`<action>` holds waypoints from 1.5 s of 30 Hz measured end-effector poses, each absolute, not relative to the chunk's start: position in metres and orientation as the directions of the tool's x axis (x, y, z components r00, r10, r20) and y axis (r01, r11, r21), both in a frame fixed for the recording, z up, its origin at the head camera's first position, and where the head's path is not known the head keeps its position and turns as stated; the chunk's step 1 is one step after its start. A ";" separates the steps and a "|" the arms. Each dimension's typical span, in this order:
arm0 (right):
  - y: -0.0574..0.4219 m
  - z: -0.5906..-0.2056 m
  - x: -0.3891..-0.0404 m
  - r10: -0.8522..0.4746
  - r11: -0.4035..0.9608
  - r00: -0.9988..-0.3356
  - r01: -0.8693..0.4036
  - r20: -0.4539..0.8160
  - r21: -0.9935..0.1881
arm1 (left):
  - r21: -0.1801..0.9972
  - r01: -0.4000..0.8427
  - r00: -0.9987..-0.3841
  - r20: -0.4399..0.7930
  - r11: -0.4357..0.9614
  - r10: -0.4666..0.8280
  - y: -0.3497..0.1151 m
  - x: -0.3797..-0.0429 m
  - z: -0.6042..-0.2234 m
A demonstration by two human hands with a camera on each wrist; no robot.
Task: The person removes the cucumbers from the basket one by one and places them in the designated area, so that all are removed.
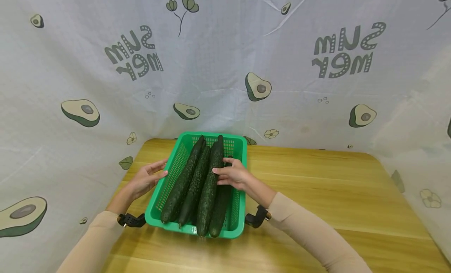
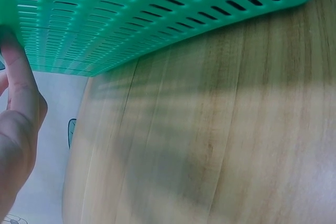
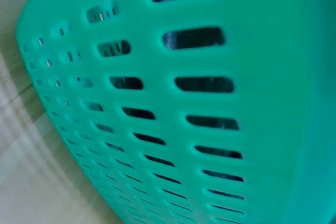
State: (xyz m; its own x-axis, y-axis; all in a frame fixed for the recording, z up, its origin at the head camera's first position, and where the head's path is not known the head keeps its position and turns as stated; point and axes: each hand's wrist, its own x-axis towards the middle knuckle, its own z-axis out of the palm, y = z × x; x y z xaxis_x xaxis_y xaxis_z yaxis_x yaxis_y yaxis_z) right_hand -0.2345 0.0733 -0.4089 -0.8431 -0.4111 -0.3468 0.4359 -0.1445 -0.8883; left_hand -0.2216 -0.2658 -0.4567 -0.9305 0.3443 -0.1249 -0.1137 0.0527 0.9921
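Green basket (image 1: 241, 222) on the table (image 1: 334, 194), at least four dark cucumbers in it. Main one is the third cucumber from left (image 1: 209, 196), on the basket's dial running 12–1 down to 6, low end by the near rim. Right hand (image 1: 234, 174) comes in from 2–3 o'clock, touching it above mid-length; can't tell from here if it's clamped, far flank hides any grip. Left hand (image 1: 146, 181) at 9, fingers apart and fairly straight, touching the rim, not wrapped round it. I'd guess the cucumber handles fairly heavy, stiff, bumpy skin giving some bite, could snap if levered by one end. Best hold: around the middle, thumb and fingers on opposite flanks.
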 end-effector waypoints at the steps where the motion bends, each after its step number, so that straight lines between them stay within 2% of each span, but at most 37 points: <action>1: 0.074 -0.408 -0.234 -0.411 -0.146 -0.844 0.434 -0.344 -0.889 | 0.992 -0.113 -0.930 -0.125 0.055 0.346 -0.266 -0.221 -0.457; 19: 0.081 -0.391 -0.239 -0.400 -0.146 -0.859 0.404 -0.319 -0.903 | 0.990 -0.121 -0.934 -0.136 0.066 0.331 -0.267 -0.222 -0.457; 27: 0.086 -0.374 -0.242 -0.425 -0.198 -0.855 0.408 -0.297 -0.891 | 0.989 -0.121 -0.931 -0.142 0.083 0.335 -0.268 -0.223 -0.457; 45: 0.125 -0.355 -0.247 -0.435 -0.237 -0.856 0.408 -0.279 -0.882 | 0.993 -0.106 -0.923 -0.116 0.047 0.368 -0.264 -0.218 -0.455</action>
